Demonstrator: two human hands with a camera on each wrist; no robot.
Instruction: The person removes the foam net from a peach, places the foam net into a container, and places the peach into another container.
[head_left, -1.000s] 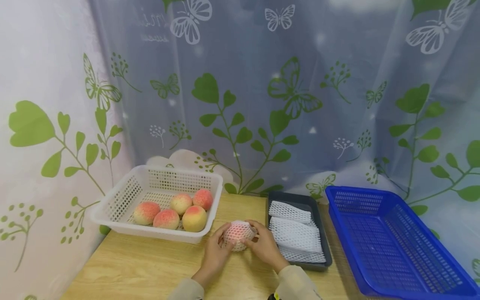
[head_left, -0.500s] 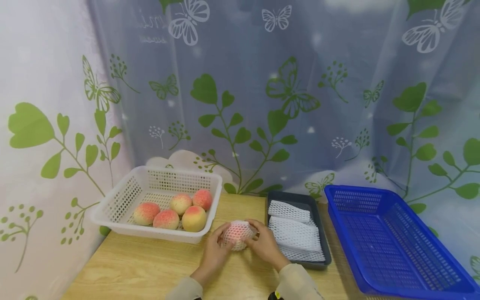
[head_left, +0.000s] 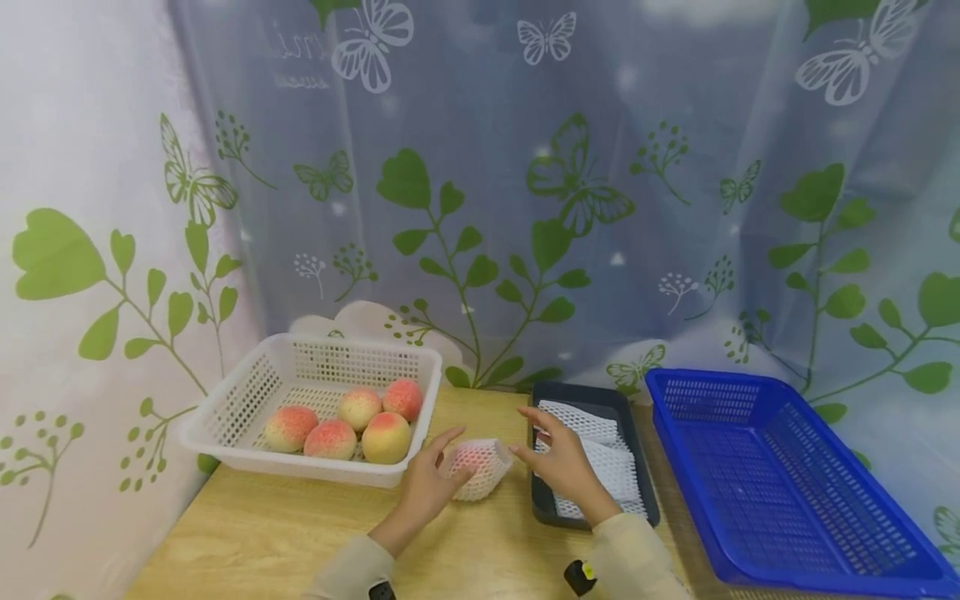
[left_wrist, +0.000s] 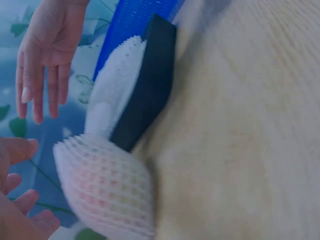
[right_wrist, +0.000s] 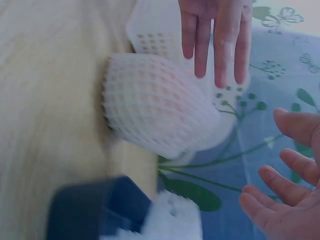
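Note:
A peach (head_left: 480, 468) wrapped in a white foam net stands on the wooden table between my two hands. In both wrist views the netted peach (left_wrist: 107, 187) is apart from the fingers, its net gathered to a narrower open end. My left hand (head_left: 427, 483) is just left of it, fingers loosely spread and holding nothing. On the other side my right hand (head_left: 566, 467) hovers partly over the dark tray (head_left: 542, 510), with its fingers extended and nothing held. Flat white foam nets (head_left: 611, 471) lie in that tray.
A white perforated basket (head_left: 300, 462) with several peaches (head_left: 330, 439) stands at the left. At the right is a large blue basket (head_left: 787, 467). A curtain printed with leaves and butterflies (head_left: 465, 208) hangs behind the table.
Both hands held the netted peach earlier. They have let go and parted, the right hand moving right and up over the tray, the left slightly left. The peach's net end now tilts rightward.

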